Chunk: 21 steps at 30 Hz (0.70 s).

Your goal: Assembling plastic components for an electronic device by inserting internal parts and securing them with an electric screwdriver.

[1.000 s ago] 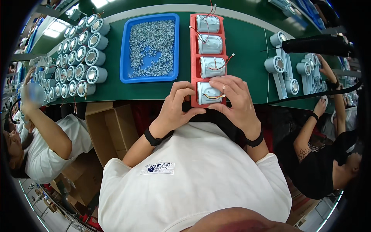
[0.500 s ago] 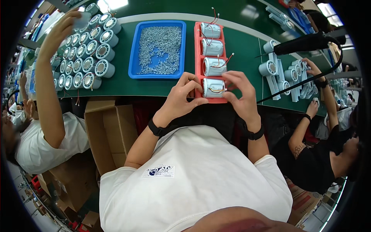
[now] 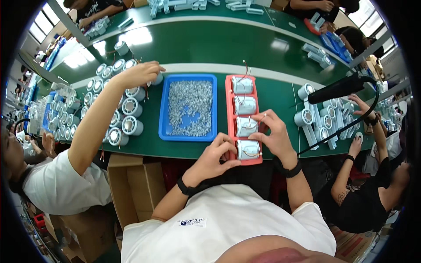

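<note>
Several white cylindrical motors with thin wires lie on their sides in a row in a red holder (image 3: 229,105). My left hand (image 3: 212,158) is closed on the holder's near left edge, thumb at the corner beside the nearest motor (image 3: 248,150). That motor's wires lie across its top. My right hand (image 3: 277,136) curls its thumb and index finger round the right end of the second motor (image 3: 244,127), at its wires. Whether the fingertips press the wires or the motor's body is hard to make out. Wires stand up from the farthest motor (image 3: 242,86).
A blue tray (image 3: 163,109) of small screws lies left of the holder. Beyond it stand many motors (image 3: 130,106), with a co-worker's arm (image 3: 98,116) reaching over them. A black corded tool (image 3: 335,90) hangs at right, near white brackets (image 3: 312,136) and another person's hands.
My right hand has gone from the nearest motor to the second one. My left hand stays at the holder's near left edge. The view has tilted up, and the left co-worker's arm has swung right.
</note>
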Motion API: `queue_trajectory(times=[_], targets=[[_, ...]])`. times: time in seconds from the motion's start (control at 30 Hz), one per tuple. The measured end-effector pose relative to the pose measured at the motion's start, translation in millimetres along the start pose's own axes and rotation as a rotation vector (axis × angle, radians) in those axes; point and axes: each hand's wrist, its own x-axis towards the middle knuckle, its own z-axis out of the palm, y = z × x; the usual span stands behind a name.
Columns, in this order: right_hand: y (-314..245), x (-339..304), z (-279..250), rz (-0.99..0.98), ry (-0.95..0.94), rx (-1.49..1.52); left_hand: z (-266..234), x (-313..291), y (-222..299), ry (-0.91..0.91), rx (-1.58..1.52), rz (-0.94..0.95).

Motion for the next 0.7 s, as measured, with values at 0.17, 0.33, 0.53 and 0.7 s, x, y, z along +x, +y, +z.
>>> queue_trajectory(times=[0.17,0.33,0.53,0.7], targets=[[-7,-2,-3,0.011,0.022,-0.039,6,-9,1,-0.030,0.055,0.062],[-2,29,-53,0.120,-0.025,0.087,-4,-3,4,-0.069,0.044,0.117],[12,188,-104,-0.004,0.275,-0.135,-14,-1,4,-0.061,-0.006,-0.024],[179,384,-180,-0.113,0.385,-0.334,-3,14,8,-0.060,0.084,-0.014]])
